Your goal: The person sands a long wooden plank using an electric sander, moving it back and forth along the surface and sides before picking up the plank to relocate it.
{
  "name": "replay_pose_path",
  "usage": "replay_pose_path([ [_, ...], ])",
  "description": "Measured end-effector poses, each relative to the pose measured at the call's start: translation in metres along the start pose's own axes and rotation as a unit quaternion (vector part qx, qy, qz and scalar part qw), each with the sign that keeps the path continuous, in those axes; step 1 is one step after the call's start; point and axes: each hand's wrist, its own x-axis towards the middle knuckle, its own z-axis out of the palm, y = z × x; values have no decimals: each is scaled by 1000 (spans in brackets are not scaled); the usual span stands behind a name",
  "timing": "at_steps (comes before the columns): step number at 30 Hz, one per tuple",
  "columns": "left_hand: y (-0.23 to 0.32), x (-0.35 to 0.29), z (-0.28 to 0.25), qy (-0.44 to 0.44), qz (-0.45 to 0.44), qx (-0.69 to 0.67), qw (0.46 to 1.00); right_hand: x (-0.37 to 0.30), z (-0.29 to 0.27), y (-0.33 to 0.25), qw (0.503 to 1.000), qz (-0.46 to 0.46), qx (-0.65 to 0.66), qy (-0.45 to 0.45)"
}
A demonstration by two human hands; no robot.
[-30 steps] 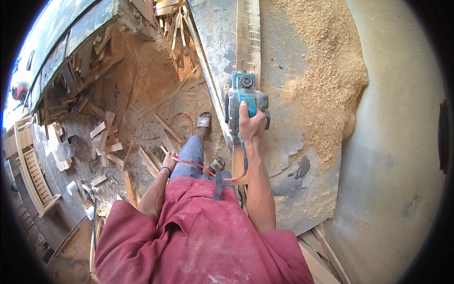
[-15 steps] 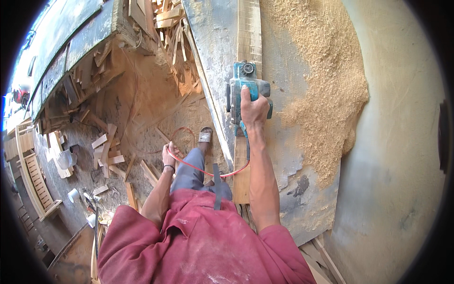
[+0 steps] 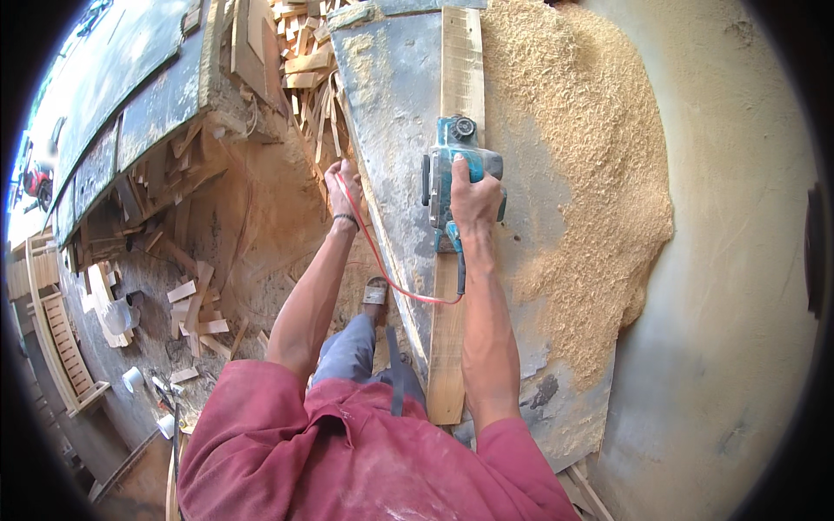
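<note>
The right hand grips the planer midway along the board on the bench, the left hand holds the red cord, and the smoother near stretch appears planed, with the rougher far stretch apparently left to plane

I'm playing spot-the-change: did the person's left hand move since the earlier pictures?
Yes. The left hand moved forward and right, much closer to the left edge of the grey table.
</note>
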Motion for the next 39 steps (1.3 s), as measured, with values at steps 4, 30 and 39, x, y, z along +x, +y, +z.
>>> replay_pose_path([
  [4, 11, 64, 47, 61, 77, 67, 993, 37, 9, -22, 1000, 21, 5, -9],
  [30, 53, 59, 104, 169, 1, 300, 939, 238, 65, -114, 999, -10, 32, -32],
  [39, 66, 54, 108, 169, -33, 301, 938, 296, 87, -136, 999, -34, 21, 1],
])
